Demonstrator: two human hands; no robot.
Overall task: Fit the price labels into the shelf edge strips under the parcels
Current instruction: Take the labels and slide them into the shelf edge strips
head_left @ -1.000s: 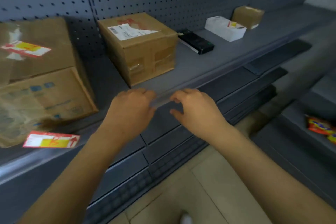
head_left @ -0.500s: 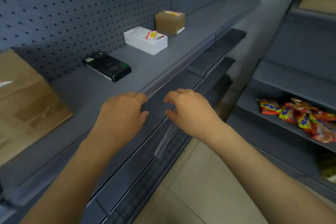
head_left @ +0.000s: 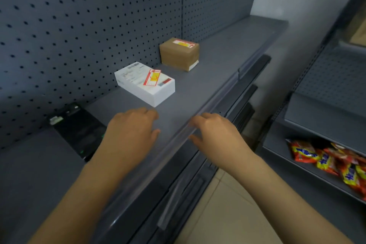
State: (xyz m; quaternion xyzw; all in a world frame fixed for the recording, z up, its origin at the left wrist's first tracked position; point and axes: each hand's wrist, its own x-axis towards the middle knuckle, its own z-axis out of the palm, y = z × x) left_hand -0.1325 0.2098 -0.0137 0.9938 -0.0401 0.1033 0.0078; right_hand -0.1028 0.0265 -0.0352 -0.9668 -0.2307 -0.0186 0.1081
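Note:
A clear shelf edge strip [head_left: 219, 95] runs along the front of the grey shelf [head_left: 213, 65]. My right hand [head_left: 215, 136] is at the strip, with curled fingers on its top edge and the thumb below it. My left hand [head_left: 130, 132] hovers over the shelf just left of the strip, fingers loosely curled and holding nothing. A white parcel [head_left: 136, 87] lies beyond my hands with a red and yellow price label [head_left: 152, 78] on top. Farther back stands a small brown parcel [head_left: 178, 55] with another label [head_left: 183, 43]. A black parcel [head_left: 79, 130] lies by my left wrist.
A dark pegboard wall [head_left: 89, 25] backs the shelf. Lower shelves with their own strips [head_left: 247, 93] step out below. On the right, a second shelving unit holds several red and yellow snack packets [head_left: 326, 160]. Tiled floor [head_left: 227, 214] shows beneath.
My view and both hands have shifted right along the shelf edge. The big cardboard boxes have left the view, and the white and brown parcels are now closer.

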